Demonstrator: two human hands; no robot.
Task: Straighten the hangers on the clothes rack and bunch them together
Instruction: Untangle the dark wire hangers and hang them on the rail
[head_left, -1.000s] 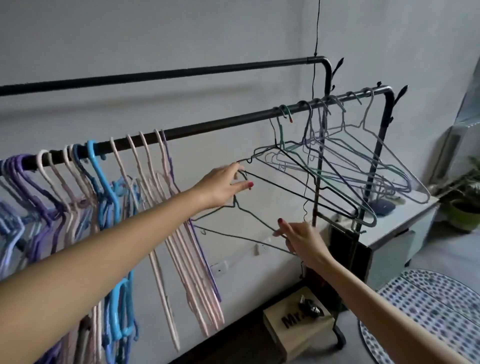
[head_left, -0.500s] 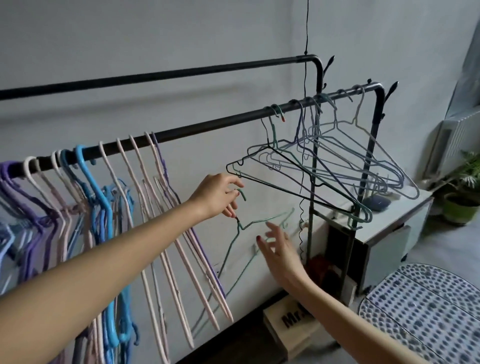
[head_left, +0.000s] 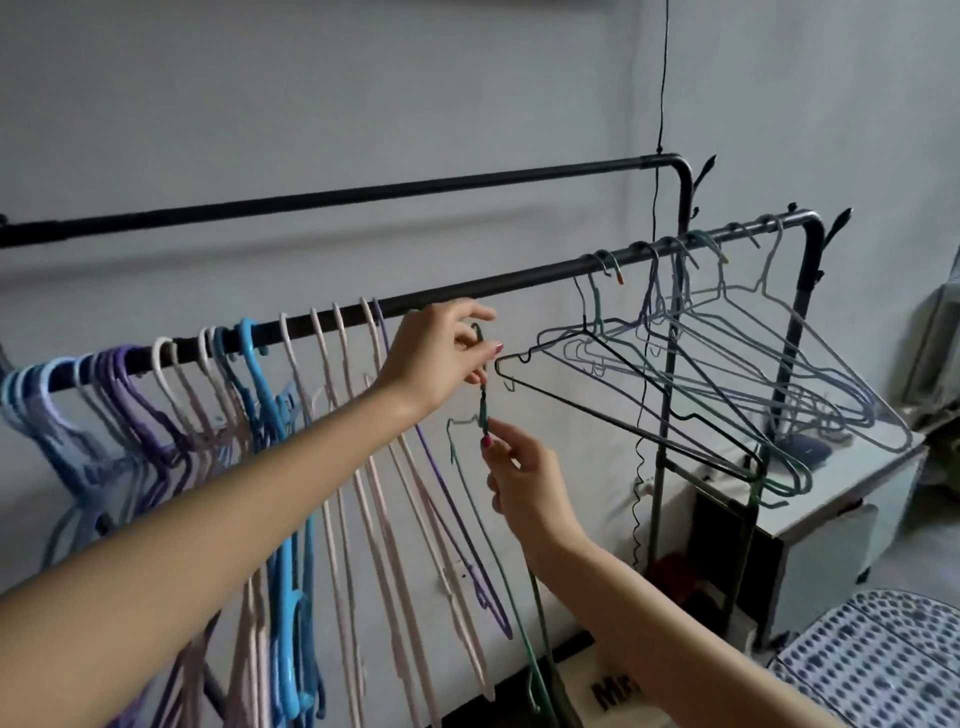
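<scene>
A black clothes rack has a front rail (head_left: 519, 283) and a higher back rail (head_left: 363, 195). Blue, purple and pink plastic hangers (head_left: 249, 395) hang bunched on the left of the front rail. Thin wire hangers (head_left: 737, 374) hang tangled at its right end. Just below the rail's middle, my left hand (head_left: 436, 358) pinches the hook of a green wire hanger (head_left: 485, 525), which dangles off the rail. My right hand (head_left: 524, 480) grips the neck of the same hanger from below.
A white cabinet (head_left: 831, 519) stands behind the rack's right post. A cardboard box (head_left: 608, 686) sits on the floor under the rack. A dotted mat (head_left: 878, 665) lies at the lower right. A black cord (head_left: 657, 156) hangs down near the back rail's corner.
The green wire hanger has swung from sideways to hanging down. My left hand rose toward the rail with its hook; my right hand moved up from the hanger's body and closed on its neck.
</scene>
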